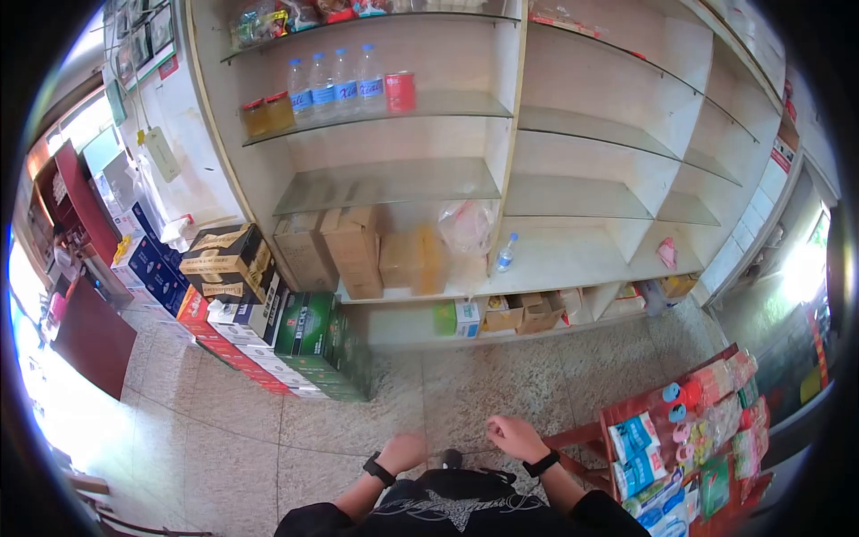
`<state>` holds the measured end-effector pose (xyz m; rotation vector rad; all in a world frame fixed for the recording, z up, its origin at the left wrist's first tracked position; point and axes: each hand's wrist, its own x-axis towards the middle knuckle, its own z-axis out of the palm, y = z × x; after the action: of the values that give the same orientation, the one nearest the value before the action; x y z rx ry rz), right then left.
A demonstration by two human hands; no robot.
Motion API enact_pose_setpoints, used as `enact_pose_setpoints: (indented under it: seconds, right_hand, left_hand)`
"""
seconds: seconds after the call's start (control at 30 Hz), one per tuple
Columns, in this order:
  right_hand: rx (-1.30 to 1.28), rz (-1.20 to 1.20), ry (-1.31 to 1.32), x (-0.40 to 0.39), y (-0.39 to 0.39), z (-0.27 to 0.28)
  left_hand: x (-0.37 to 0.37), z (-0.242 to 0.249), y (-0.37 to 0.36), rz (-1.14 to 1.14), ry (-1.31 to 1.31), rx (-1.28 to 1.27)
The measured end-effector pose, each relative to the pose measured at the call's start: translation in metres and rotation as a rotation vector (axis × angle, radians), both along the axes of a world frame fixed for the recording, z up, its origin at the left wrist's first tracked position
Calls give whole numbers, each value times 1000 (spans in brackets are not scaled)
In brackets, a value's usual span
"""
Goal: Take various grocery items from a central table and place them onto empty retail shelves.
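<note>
My left hand (403, 453) hangs in front of my body above the floor, with a black band on its wrist. It is blurred and its fingers are hidden from me. My right hand (517, 438), also with a dark wristband, is held at about the same height with its fingers curled in, and nothing shows in it. Neither hand touches anything. Nearest to the right hand is a reddish wooden table (617, 416) bearing packaged goods, including blue-and-white packets (637, 455). The white shelving unit (512, 161) stands in front of me.
Several water bottles (345, 82), a red can (400, 92) and jars (268, 114) stand on a glass shelf. Lower down are cardboard boxes (353, 251), a plastic bag (466, 225) and a small bottle (506, 253). Stacked drink cartons (309, 331) stand on the floor at left.
</note>
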<state>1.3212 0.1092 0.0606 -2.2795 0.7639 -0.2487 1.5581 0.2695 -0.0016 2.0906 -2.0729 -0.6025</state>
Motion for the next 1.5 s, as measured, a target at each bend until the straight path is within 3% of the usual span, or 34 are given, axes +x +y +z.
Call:
enact_pose_setpoints:
  seconds: [0.07, 0.13, 0.2, 0.33, 0.53, 0.7, 0.8, 0.93, 1.07, 1.23, 1.3, 1.37, 1.4, 1.47, 1.5]
  right_hand:
    - [-45, 16, -56, 17, -16, 19]
    - [-90, 30, -104, 31, -32, 28]
    - [-48, 29, -288, 44, -48, 32]
    - [-74, -4, -275, 58, -78, 60]
    - [-21, -71, -362, 96, -113, 88]
    - [-155, -107, -455, 157, -163, 114]
    - [-205, -100, -516, 206, -194, 146]
    - [-289, -71, -635, 274, -234, 179]
    - [-348, -49, -673, 328, -267, 207]
    - [-364, 19, -742, 365, -307, 243]
    - [-361, 41, -763, 379, -325, 249]
    - [-20, 44, -868, 397, -344, 253]
    - [-19, 53, -870, 406, -354, 260]
    - [301, 71, -986, 423, -378, 282]
    - [324, 110, -988, 430, -388, 292]
  left_hand:
    - [2, 28, -22, 11, -16, 12]
    - [8, 45, -36, 4, 195, -110]
    - [11, 70, -50, 78, 225, -145]
    - [28, 101, -82, 244, 323, -262]
    - [86, 124, -127, 318, 362, -532]
    - [162, 155, -183, 368, 437, -556]
    - [210, 174, -215, 252, 375, -748]
    - [265, 220, -246, 242, 448, -798]
    - [321, 264, -296, 109, 345, -884]
    - [344, 309, -344, 34, 356, -937]
    - [349, 318, -358, -10, 483, -915]
    - [351, 328, -370, -18, 551, -865]
    - [354, 332, -376, -32, 625, -809]
    - [364, 344, -397, -13, 623, -833]
    - [369, 351, -406, 1, 622, -851]
